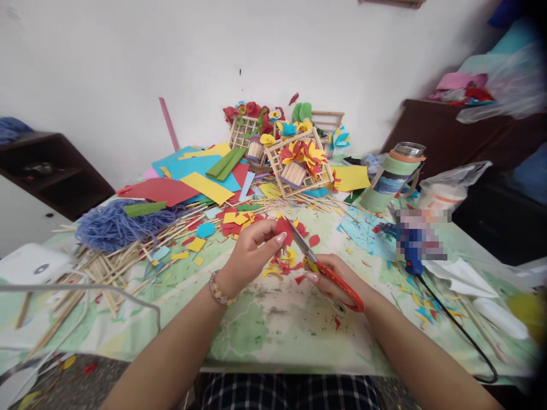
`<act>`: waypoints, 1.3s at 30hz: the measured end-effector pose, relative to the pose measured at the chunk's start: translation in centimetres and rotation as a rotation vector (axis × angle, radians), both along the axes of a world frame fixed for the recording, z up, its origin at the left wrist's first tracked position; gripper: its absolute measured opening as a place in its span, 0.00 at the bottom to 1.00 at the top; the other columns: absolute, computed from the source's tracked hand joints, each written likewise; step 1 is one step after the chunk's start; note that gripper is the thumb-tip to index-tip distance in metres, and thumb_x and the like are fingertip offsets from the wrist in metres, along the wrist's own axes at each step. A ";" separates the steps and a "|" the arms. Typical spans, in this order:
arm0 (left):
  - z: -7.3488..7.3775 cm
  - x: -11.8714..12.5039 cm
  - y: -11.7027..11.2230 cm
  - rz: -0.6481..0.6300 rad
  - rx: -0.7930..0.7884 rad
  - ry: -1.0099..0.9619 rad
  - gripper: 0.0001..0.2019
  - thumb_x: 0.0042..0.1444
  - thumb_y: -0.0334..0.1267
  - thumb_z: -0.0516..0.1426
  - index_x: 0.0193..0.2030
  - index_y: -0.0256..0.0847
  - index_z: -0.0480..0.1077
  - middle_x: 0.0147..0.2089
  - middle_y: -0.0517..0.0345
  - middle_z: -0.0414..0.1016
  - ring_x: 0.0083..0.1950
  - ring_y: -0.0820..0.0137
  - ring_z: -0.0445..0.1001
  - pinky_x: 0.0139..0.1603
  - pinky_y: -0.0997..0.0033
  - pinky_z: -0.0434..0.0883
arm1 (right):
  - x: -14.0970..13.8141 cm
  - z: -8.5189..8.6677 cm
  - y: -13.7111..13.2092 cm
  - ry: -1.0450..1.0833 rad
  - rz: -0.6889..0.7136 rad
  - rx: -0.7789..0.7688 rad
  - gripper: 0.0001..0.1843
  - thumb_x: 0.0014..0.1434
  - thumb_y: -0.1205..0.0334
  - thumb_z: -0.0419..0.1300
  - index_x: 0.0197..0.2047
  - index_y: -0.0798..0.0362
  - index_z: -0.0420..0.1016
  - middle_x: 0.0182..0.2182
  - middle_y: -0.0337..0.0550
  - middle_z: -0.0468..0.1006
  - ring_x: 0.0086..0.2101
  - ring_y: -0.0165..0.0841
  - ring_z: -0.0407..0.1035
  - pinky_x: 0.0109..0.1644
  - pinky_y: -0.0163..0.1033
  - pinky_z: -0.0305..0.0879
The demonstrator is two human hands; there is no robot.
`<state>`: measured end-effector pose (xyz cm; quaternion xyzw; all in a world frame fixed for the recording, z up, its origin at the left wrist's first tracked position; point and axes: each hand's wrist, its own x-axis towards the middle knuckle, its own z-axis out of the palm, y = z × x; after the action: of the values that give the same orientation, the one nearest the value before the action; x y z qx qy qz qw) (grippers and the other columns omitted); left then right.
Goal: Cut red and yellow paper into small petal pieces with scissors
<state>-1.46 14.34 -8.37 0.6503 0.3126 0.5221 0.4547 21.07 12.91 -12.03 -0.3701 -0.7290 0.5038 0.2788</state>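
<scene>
You have two hands over the table: your left hand point(252, 250) pinches one small red paper piece point(284, 229), and your right hand point(337, 279) works one pair of orange-handled scissors point(331, 273). To your right lies one blue glue gun point(408, 245) with one black cord point(459, 330), and one green-banded cylindrical container point(391, 179). You also have one heap of blue yarn point(113, 225) and three wooden stick-frame crafts with paper flowers point(299, 159); the paper scraps and loose sticks are too many to count.

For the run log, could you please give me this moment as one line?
left hand: pinches red paper piece | right hand: holds orange scissors, blades at the paper | table: paper scraps, blue glue gun
</scene>
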 end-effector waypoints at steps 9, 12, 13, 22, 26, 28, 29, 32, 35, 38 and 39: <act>0.3 0.1 -0.1 0.003 -0.033 -0.013 0.18 0.60 0.49 0.63 0.26 0.39 0.70 0.23 0.60 0.69 0.25 0.73 0.66 0.27 0.73 0.67 | 0.0 0.0 0.0 0.006 0.001 -0.025 0.27 0.61 0.38 0.66 0.28 0.51 0.65 0.18 0.32 0.60 0.20 0.27 0.54 0.22 0.33 0.51; 0.4 0.2 -0.1 -0.001 -0.036 -0.027 0.17 0.59 0.48 0.63 0.26 0.39 0.70 0.23 0.60 0.68 0.25 0.74 0.66 0.27 0.74 0.67 | 0.0 0.0 0.0 0.001 -0.011 -0.029 0.27 0.60 0.37 0.67 0.27 0.50 0.64 0.18 0.32 0.60 0.20 0.28 0.54 0.22 0.33 0.51; 0.4 0.2 0.0 -0.003 -0.038 -0.032 0.17 0.59 0.48 0.63 0.26 0.39 0.70 0.23 0.61 0.68 0.25 0.74 0.66 0.27 0.74 0.67 | 0.0 0.0 0.0 0.000 -0.015 -0.027 0.28 0.59 0.37 0.67 0.27 0.50 0.63 0.18 0.32 0.60 0.20 0.28 0.54 0.22 0.33 0.51; 0.3 0.2 0.0 0.000 -0.048 -0.053 0.14 0.58 0.44 0.63 0.26 0.39 0.70 0.23 0.61 0.69 0.24 0.74 0.66 0.26 0.74 0.68 | 0.1 0.3 -0.1 -0.027 -0.025 -0.021 0.28 0.59 0.37 0.67 0.26 0.51 0.64 0.17 0.32 0.60 0.20 0.27 0.54 0.21 0.32 0.51; 0.3 0.2 0.0 0.005 -0.060 -0.045 0.14 0.57 0.45 0.62 0.26 0.40 0.70 0.23 0.61 0.68 0.24 0.74 0.66 0.26 0.73 0.68 | 0.1 0.2 0.0 -0.039 -0.030 -0.020 0.29 0.59 0.36 0.67 0.26 0.50 0.63 0.17 0.32 0.60 0.19 0.27 0.54 0.21 0.32 0.52; 0.3 0.2 0.1 0.002 -0.060 -0.040 0.14 0.57 0.45 0.62 0.26 0.40 0.69 0.23 0.61 0.68 0.25 0.73 0.66 0.27 0.73 0.68 | 0.1 0.1 0.1 -0.039 -0.034 -0.017 0.29 0.59 0.36 0.67 0.26 0.50 0.63 0.16 0.32 0.60 0.19 0.27 0.54 0.20 0.32 0.51; 0.3 0.2 0.1 0.000 -0.059 -0.038 0.14 0.58 0.45 0.62 0.26 0.40 0.69 0.23 0.61 0.68 0.25 0.73 0.66 0.27 0.73 0.68 | 0.1 0.0 0.1 -0.040 -0.032 -0.017 0.28 0.59 0.36 0.66 0.26 0.50 0.63 0.16 0.32 0.60 0.18 0.27 0.54 0.20 0.32 0.51; 0.3 0.2 0.0 0.005 -0.062 -0.031 0.15 0.58 0.46 0.62 0.25 0.40 0.69 0.23 0.61 0.68 0.25 0.73 0.66 0.27 0.72 0.68 | 0.2 -0.1 0.1 -0.043 -0.032 -0.015 0.28 0.60 0.37 0.66 0.25 0.50 0.64 0.16 0.32 0.61 0.18 0.27 0.54 0.20 0.32 0.52; 0.3 0.1 0.0 0.018 -0.066 -0.030 0.15 0.58 0.46 0.62 0.25 0.40 0.69 0.23 0.61 0.69 0.24 0.73 0.67 0.27 0.72 0.68 | 0.2 -0.2 0.1 -0.047 -0.046 -0.004 0.28 0.60 0.38 0.66 0.25 0.50 0.64 0.16 0.32 0.60 0.18 0.27 0.54 0.20 0.32 0.53; 0.3 0.2 -0.1 0.052 -0.065 -0.032 0.16 0.60 0.48 0.61 0.26 0.41 0.68 0.23 0.61 0.68 0.24 0.73 0.68 0.27 0.72 0.68 | 0.1 -0.2 0.1 -0.056 -0.056 0.003 0.28 0.60 0.37 0.66 0.25 0.50 0.63 0.16 0.32 0.60 0.18 0.27 0.54 0.20 0.32 0.52; 0.3 0.2 -0.1 0.068 -0.065 -0.033 0.17 0.60 0.49 0.61 0.27 0.41 0.68 0.23 0.61 0.68 0.24 0.73 0.68 0.27 0.72 0.68 | 0.1 -0.2 0.2 -0.057 -0.056 0.002 0.29 0.59 0.36 0.66 0.24 0.50 0.63 0.16 0.32 0.60 0.19 0.27 0.54 0.20 0.32 0.52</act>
<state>-1.26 14.28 -8.10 0.6155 0.3438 0.5377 0.4624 21.19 13.07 -12.20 -0.4043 -0.7265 0.4843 0.2725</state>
